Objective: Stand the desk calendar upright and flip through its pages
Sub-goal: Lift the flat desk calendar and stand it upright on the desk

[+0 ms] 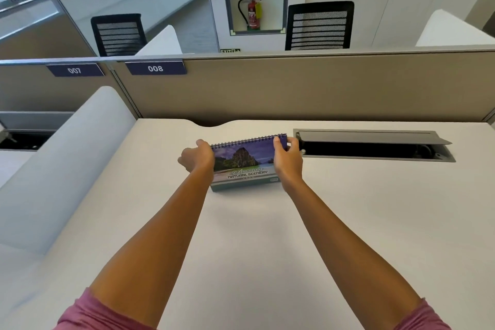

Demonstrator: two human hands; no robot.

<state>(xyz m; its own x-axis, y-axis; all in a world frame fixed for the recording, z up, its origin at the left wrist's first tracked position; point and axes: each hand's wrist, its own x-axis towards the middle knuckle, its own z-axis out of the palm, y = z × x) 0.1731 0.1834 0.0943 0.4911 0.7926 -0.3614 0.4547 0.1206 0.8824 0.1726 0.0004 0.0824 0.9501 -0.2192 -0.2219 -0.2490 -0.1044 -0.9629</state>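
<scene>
A spiral-bound desk calendar (pixel 245 161) stands upright on the white desk (pixel 254 236), its cover showing a rocky island and the words "Amazing Natural Scenery". My left hand (pixel 197 159) grips its left edge near the top. At the top right corner, my right hand (pixel 288 159) holds the calendar with the thumb on the front of the cover and the fingers behind. The spiral binding runs along the top edge. The calendar's back side is hidden.
A grey cable tray with its lid raised (pixel 372 144) lies in the desk right of the calendar. A beige partition (pixel 294 88) with labels 007 and 008 closes the far edge. A white curved divider (pixel 67 163) borders the left side.
</scene>
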